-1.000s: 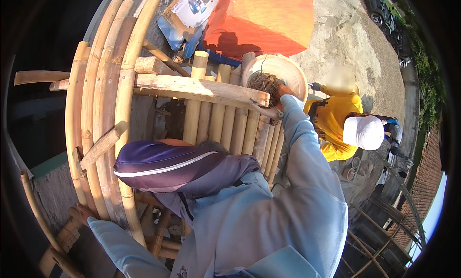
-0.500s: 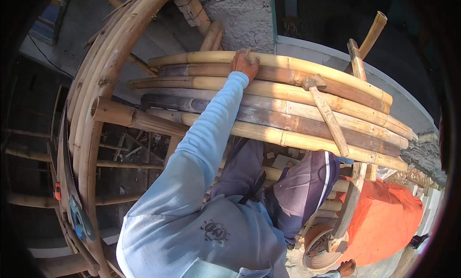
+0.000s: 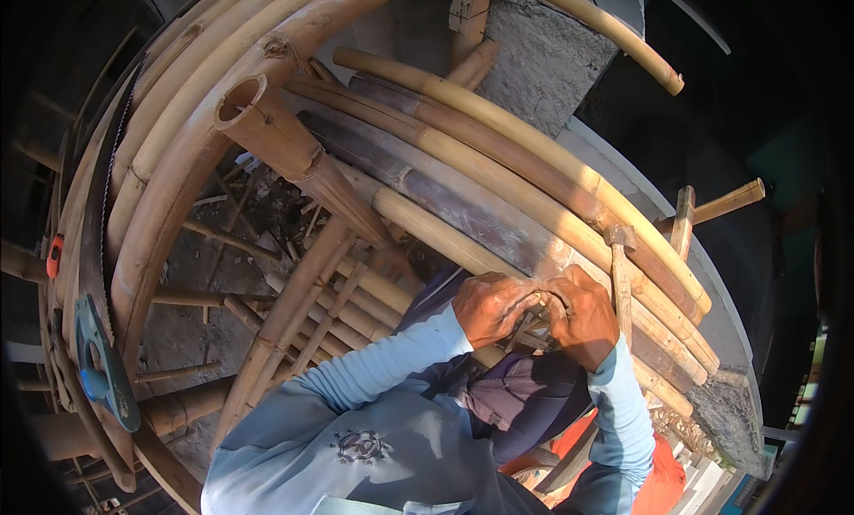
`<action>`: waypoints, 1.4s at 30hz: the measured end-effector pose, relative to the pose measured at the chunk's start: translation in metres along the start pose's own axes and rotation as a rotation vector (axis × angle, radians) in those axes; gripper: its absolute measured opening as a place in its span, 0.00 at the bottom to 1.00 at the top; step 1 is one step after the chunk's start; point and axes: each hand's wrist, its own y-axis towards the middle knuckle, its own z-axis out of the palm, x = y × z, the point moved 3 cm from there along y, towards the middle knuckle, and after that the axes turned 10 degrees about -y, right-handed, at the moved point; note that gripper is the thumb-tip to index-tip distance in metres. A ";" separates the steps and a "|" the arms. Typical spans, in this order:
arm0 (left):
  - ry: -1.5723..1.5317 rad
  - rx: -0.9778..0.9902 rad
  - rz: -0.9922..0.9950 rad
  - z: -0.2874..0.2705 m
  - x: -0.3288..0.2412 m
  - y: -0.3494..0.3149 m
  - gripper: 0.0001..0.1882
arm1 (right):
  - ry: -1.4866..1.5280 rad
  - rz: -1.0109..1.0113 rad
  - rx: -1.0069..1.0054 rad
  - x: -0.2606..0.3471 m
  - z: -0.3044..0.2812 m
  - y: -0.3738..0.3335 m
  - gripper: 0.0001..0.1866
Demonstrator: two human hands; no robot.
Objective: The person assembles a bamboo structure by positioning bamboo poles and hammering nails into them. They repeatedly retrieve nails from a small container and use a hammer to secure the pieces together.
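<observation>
My left hand (image 3: 492, 309) and my right hand (image 3: 582, 314) meet over the near edge of the bamboo poles (image 3: 498, 195), their fingers closed and the fingertips pressed together. Whatever sits between the fingertips is too small to make out. Beside my right hand a hammer (image 3: 622, 288) with a wooden handle lies across the poles. The poles rest side by side, some pale yellow, some dark and weathered. Both forearms are in light blue sleeves.
At the left, a saw with a teal handle (image 3: 103, 364) hangs against thick bamboo rails (image 3: 160, 177). A cut hollow bamboo end (image 3: 242, 101) juts out nearby. More bamboo poles (image 3: 356, 297) lie below. Orange-red cloth (image 3: 660, 479) shows at the lower right, near a concrete ledge (image 3: 729, 417).
My left hand has left the far poles and come back toward me. My right hand has risen from the lower right to meet it. The whole view has turned and shifted.
</observation>
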 end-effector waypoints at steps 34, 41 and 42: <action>0.132 -0.275 -0.400 -0.245 0.249 0.082 0.18 | 0.769 0.443 -0.091 -0.018 0.042 0.064 0.29; 0.180 -0.262 -0.430 -0.246 0.234 0.075 0.23 | 0.762 0.093 -0.357 0.055 0.033 0.133 0.23; 0.180 -0.246 -0.432 -0.249 0.232 0.075 0.24 | 0.846 0.001 -0.490 0.068 0.027 0.144 0.22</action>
